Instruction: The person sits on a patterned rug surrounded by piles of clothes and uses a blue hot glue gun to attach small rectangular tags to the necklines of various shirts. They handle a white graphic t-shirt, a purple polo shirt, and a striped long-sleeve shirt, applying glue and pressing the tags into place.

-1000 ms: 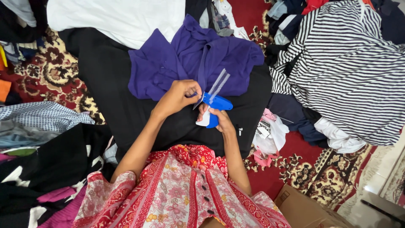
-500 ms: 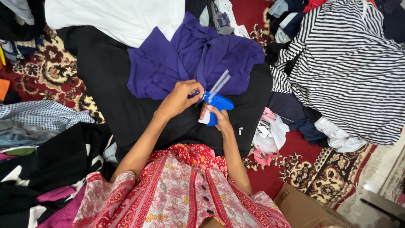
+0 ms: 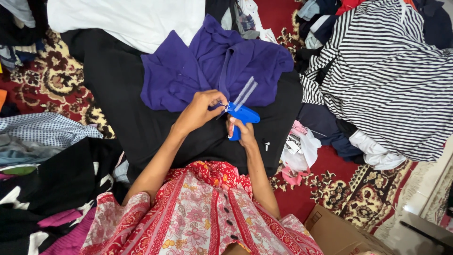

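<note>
— How was the light?

— Bright and even, soft, apparently from overhead. Shadows were faint: only a thin dark edge lay under the right hand [image 3: 241, 131] and the blue tagging gun [image 3: 241, 118], and under the folds of the purple garment [image 3: 207, 66].

— Any glare?

— The white cloth [image 3: 127, 21] at the far left was close to blown out, with little fold detail. The pale floor [image 3: 427, 198] at the near right shone a little. The black fabric [image 3: 122, 104] swallowed its own texture.

— Sharpness?

— The centre was crisp. The striped garment [image 3: 391, 80] bowed outward at the right, a wide-lens bend. The near corners were softer, and the patterned dress [image 3: 198, 217] at the near edge looked slightly stretched.
</note>
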